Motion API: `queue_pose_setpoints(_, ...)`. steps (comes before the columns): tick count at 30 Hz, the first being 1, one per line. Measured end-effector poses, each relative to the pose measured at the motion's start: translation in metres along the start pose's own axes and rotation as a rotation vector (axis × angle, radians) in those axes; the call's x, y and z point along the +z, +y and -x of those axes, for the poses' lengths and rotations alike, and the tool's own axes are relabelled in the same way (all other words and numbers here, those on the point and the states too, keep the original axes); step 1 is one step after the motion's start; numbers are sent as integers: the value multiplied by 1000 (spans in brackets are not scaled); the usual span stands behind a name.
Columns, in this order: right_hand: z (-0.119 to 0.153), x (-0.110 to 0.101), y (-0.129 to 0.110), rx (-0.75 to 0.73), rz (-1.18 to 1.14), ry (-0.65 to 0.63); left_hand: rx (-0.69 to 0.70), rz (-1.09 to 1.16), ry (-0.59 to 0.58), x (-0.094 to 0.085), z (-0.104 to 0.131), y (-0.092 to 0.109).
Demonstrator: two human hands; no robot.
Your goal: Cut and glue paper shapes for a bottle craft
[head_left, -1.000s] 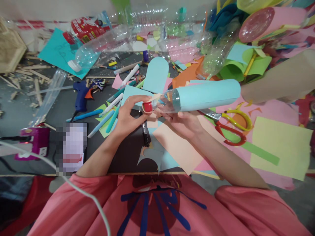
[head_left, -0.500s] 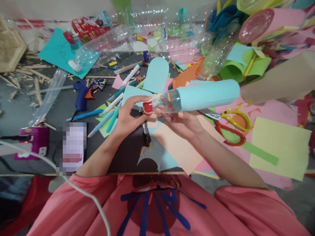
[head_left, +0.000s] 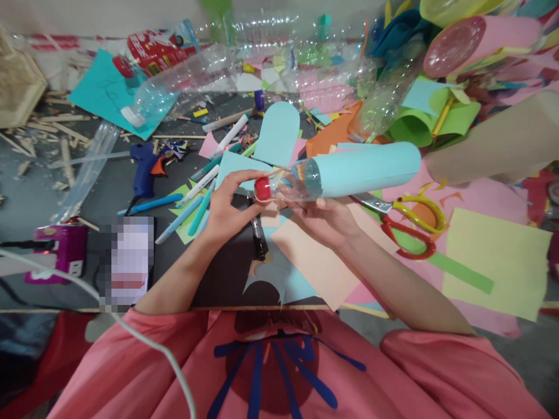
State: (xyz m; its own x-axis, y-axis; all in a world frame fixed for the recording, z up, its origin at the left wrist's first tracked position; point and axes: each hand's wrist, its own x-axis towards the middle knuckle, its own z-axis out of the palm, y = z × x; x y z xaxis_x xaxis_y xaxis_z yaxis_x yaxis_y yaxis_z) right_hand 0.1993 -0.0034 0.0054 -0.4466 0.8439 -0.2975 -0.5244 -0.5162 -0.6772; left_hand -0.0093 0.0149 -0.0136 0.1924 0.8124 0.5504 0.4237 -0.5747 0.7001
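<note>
A clear plastic bottle [head_left: 305,177] with a red cap [head_left: 262,189] lies sideways above the table, cap to the left. Light blue paper [head_left: 369,169] wraps its body and ends rounded on the right. My right hand [head_left: 325,221] supports it from below, its fingers partly visible through the clear plastic. My left hand [head_left: 231,203] curves around the cap end, thumb below and forefinger above, pinching a thin pale strip [head_left: 279,171] bent around the cap and neck. What the strip is made of is hard to tell. Beneath the bottle lies a black marker [head_left: 257,235].
Red-and-yellow-handled scissors [head_left: 414,227] lie right of the bottle among paper sheets. Several markers [head_left: 187,215], a blue glue gun [head_left: 146,169] and a phone [head_left: 131,256] are at left. Clear bottles [head_left: 183,75] and wood scraps [head_left: 65,128] line the back. A white cable [head_left: 144,337] crosses the lower left.
The pale strip now lies flatter and edge-on around the neck. The bottle's rounded right end has shifted slightly left. Both hands stay in nearly the same place.
</note>
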Motion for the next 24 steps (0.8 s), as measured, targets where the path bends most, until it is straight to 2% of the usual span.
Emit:
queue_pose_setpoints(11, 0, -2, 3, 27, -41, 19, 5, 46, 8, 4, 0, -2)
queue_pose_setpoints(17, 0, -3, 7, 91, -85, 3, -3, 92, 3, 6, 1, -12)
queue_pose_setpoints(20, 2, -5, 7, 225, 6, -130, -27, 86, -12, 5, 1, -15)
queue_pose_setpoints(22, 6, -3, 5, 362, 156, -312, -41, 74, -21, 4, 1, -14)
queue_pose_setpoints(24, 12, 3, -1, 393, 355, -463, -46, 69, -29, 4, 1, -12)
